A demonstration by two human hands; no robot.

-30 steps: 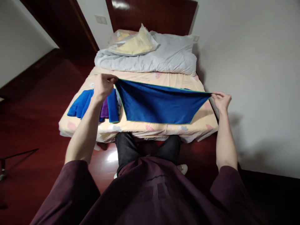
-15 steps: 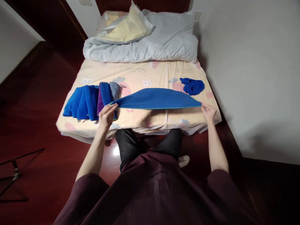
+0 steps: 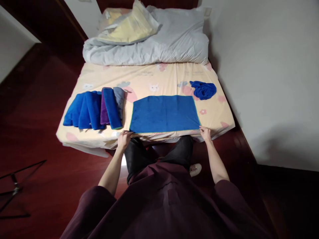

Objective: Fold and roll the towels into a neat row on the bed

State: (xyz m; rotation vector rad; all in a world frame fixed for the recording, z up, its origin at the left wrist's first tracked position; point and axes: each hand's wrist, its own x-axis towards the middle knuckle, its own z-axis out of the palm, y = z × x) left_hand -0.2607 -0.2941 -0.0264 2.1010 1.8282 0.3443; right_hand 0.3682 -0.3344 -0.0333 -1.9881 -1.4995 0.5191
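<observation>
A blue towel (image 3: 164,114) with a thin green edge lies spread nearly flat on the bed, close to its front edge. My left hand (image 3: 124,139) pinches the towel's near left corner. At the near right corner, my right hand (image 3: 205,133) is closed on the hem between thumb and fingers. To the left lies a row of folded towels: several blue ones (image 3: 83,111), a purple one (image 3: 104,111), a blue one (image 3: 112,108) over it, and a grey one (image 3: 119,99). A crumpled blue cloth (image 3: 204,90) rests beyond my right hand.
The bed (image 3: 149,79) has a cream sheet with rabbit and carrot prints. A rolled grey-white quilt (image 3: 181,39) and a yellow pillow (image 3: 136,30) in a clear wrap lie at its far end. A wall (image 3: 269,83) stands right; black stand legs (image 3: 16,189) are on the floor left.
The towel, stretched and billowing in the air before, now lies down on the sheet. Both hands have come lower and nearer to me, still on its near corners.
</observation>
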